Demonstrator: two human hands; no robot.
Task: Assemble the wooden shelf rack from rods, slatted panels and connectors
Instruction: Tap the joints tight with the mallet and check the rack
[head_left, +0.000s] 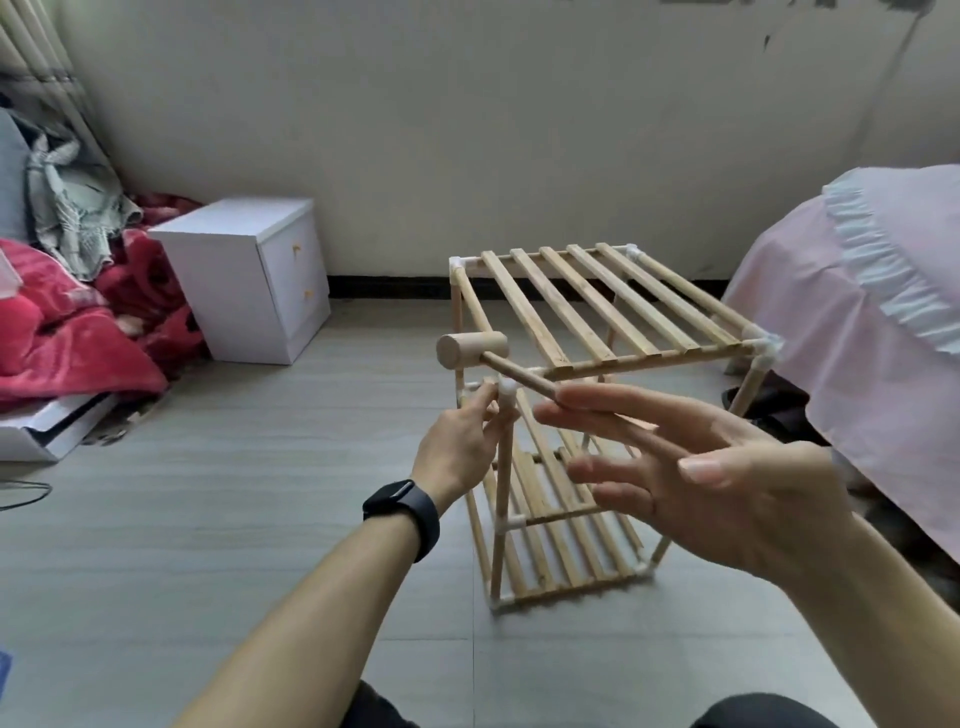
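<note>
Your right hand (717, 483) is nearest, fingers splayed almost straight, with the handle of the wooden mallet (470, 349) only resting against them; close round it before you strike. Beyond it, your left hand (460, 441) pinches the near-left upright rod (503, 467) just under its white connector (506, 387). Hold that post plumb and tap lightly. The rack stands on the floor right of centre: pale wood, lower slatted panel (545, 545) seated, top slatted panel (597, 306) apparently not yet in that connector
</note>
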